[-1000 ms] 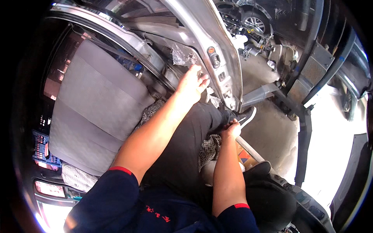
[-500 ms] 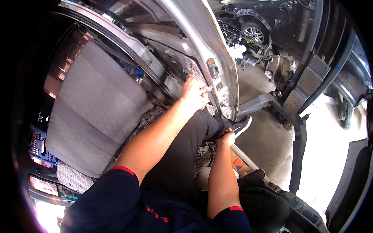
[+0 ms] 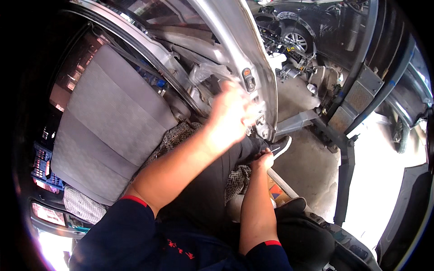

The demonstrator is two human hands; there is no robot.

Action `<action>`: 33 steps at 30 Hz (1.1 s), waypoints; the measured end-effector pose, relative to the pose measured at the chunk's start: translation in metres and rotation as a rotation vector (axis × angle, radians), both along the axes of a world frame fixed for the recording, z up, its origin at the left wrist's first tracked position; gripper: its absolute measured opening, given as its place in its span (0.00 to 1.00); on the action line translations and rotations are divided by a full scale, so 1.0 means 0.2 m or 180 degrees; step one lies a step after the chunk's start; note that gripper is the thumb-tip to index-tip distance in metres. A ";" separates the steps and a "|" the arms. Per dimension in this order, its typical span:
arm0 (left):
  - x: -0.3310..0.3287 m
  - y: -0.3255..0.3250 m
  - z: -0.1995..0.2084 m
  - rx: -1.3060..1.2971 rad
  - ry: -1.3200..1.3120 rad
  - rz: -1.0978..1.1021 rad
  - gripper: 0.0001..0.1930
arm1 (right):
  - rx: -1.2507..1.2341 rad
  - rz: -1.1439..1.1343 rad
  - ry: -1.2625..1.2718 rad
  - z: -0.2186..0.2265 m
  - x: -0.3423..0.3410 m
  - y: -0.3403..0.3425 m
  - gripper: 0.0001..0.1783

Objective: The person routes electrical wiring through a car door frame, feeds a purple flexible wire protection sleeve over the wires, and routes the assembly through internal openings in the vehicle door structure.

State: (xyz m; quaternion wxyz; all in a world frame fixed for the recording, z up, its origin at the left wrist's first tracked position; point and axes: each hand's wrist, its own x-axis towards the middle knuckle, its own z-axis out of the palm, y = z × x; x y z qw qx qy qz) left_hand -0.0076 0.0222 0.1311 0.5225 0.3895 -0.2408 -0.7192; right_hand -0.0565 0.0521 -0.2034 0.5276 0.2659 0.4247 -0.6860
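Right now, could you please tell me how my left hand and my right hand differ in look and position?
The left hand is blurred, while the right hand looks sharper. The left hand is near the crumpled clear plastic film; the right hand is close to the black shoe. The left hand also appears larger in the picture than the right hand. Both are bare.

The left hand [image 3: 231, 114] is blurred; whether it touches the plastic [image 3: 207, 72] cannot be told. Anything in the right hand [image 3: 264, 160] is too small to tell. The left forearm [image 3: 178, 167] hides part of 1 leg [image 3: 238, 150].
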 end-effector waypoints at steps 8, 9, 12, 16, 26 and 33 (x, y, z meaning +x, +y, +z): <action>-0.61 0.73 -0.39 -0.2323 -0.2483 -0.3189 0.12 | 0.0182 -0.0002 -0.0107 0.07 0.00 -0.01 0.10; -0.65 0.76 -0.44 -0.2610 -0.2846 -0.3535 0.12 | 0.0116 0.0003 -0.0110 0.06 0.02 -0.02 0.10; -0.77 0.76 -0.62 -0.3117 -0.3528 -0.4380 0.14 | -0.0133 -0.0041 -0.0088 0.01 -0.01 0.01 0.08; -0.64 0.58 -0.58 -0.3352 -0.3192 -0.2621 0.21 | 0.0040 -0.0145 -0.0249 0.14 0.00 -0.04 0.08; 0.47 -0.18 -0.55 -0.2400 -0.3857 -0.0885 0.07 | -0.1327 0.0400 0.1256 0.14 -0.14 -0.09 0.23; 0.44 -0.37 -0.52 -0.2266 -0.5583 -0.0452 0.17 | -0.1311 0.1311 0.1506 0.18 -0.09 0.00 0.14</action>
